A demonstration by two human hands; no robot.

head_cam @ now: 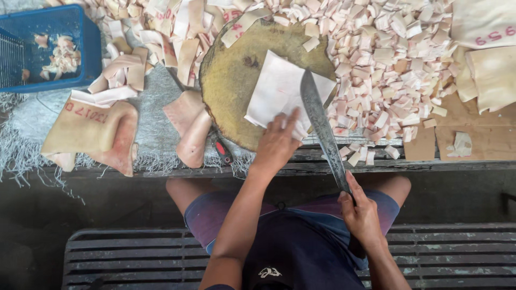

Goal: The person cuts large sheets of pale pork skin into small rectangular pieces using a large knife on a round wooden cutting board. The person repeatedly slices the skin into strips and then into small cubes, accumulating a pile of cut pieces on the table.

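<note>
My left hand [278,142] presses flat on the near edge of a pale slab of pork skin [279,88] lying on a round wooden chopping block [231,80]. My right hand [361,215] grips the handle of a long cleaver-like knife [321,126]. Its blade runs up across the slab's right side, tip resting on the skin. The hands are about a forearm's length apart.
A large heap of small cut skin pieces [392,59] lies right of the block. Uncut skin sheets [94,131] and strips [191,126] lie to the left. A blue plastic basket [48,45] holds a few pieces at top left. My knees [204,207] are under the bench edge.
</note>
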